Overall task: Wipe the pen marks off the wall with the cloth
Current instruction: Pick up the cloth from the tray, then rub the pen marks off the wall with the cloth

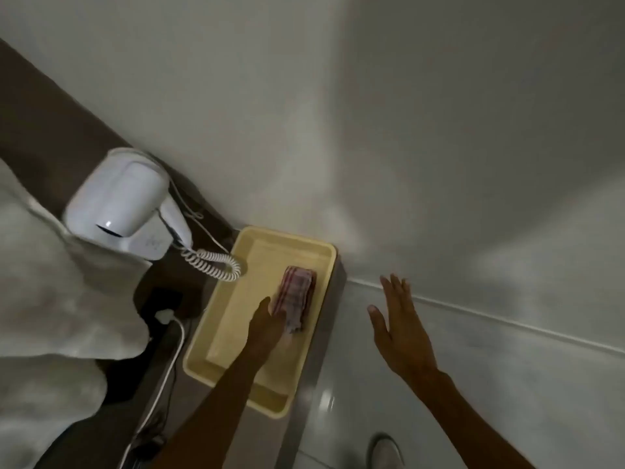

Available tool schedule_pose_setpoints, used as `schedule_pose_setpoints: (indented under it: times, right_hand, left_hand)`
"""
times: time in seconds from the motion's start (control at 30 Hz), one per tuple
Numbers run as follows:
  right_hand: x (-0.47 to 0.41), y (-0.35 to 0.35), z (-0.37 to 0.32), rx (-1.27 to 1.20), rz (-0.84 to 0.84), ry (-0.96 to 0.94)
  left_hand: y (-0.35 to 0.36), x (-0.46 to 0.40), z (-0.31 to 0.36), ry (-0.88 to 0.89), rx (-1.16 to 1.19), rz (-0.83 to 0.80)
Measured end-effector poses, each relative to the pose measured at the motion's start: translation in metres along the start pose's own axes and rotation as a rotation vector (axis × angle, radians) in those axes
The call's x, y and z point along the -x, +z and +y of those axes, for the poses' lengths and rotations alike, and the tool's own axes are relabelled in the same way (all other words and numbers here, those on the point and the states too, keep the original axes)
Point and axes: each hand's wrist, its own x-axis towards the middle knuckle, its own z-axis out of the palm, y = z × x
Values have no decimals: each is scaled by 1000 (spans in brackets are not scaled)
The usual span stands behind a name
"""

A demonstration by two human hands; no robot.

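A folded red-and-white checked cloth (295, 297) lies in a pale yellow tray (297, 243) that stands against the white wall (406, 130). My left hand (265, 328) reaches into the tray and touches the near end of the cloth, its fingers partly under it; whether they grip it is blurred. Over the floor to the right of the tray, my right hand (399, 328) hovers with fingers spread and holds nothing. No pen marks are visible on the wall.
A white wall-mounted hair dryer (125, 204) with a coiled cord (216, 264) hangs left of the tray. White towels (50, 299) fill the left side. A plug and white cable (169, 333) run down beside the tray. Glossy tiled floor (473, 384) lies at the right, with a shoe (385, 451).
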Motion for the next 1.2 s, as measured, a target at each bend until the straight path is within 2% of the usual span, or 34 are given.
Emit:
schedule_pose_setpoints:
  times: [0.1,0.2,0.37,0.43,0.53,0.63,0.7,0.77,0.87,1.0,1.1,1.2]
  right_hand:
    - [-5,35,46,-53,-48,118]
    - [0,59,77,-152,-77,227]
    - [20,62,103,-421,-167,404]
    - [34,57,104,-634,-233,468]
    - [55,50,104,-1135,-328,577]
    - [76,45,106,-1537,-337,670]
    - [88,37,113,-1705,-330,661]
    - [102,25,136,-1810,-252,635]
    - [123,10,191,-1787,-95,675]
    - [154,-3,286,-1760,50,880]
    - [177,-2,369,-1686,150,1043]
    - [187,5,446,-1454,219,1150]
  left_hand:
    - [30,-39,-28,-27,22,4]
    - [51,-67,-46,-94,-53,121]
    - [43,-53,-22,-249,419,120]
    - [39,-15,-6,-231,608,61]
    - [55,58,16,-275,908,-145]
    - [99,135,23,-323,1015,-272]
    - [137,175,20,-316,984,-350]
    - [187,201,5,-338,874,-385]
    - [262,219,-25,-319,576,-340]
    - [346,213,-76,-255,390,-237]
    - [402,179,-131,-68,54,-216]
    - [448,130,-188,205,-265,-234]
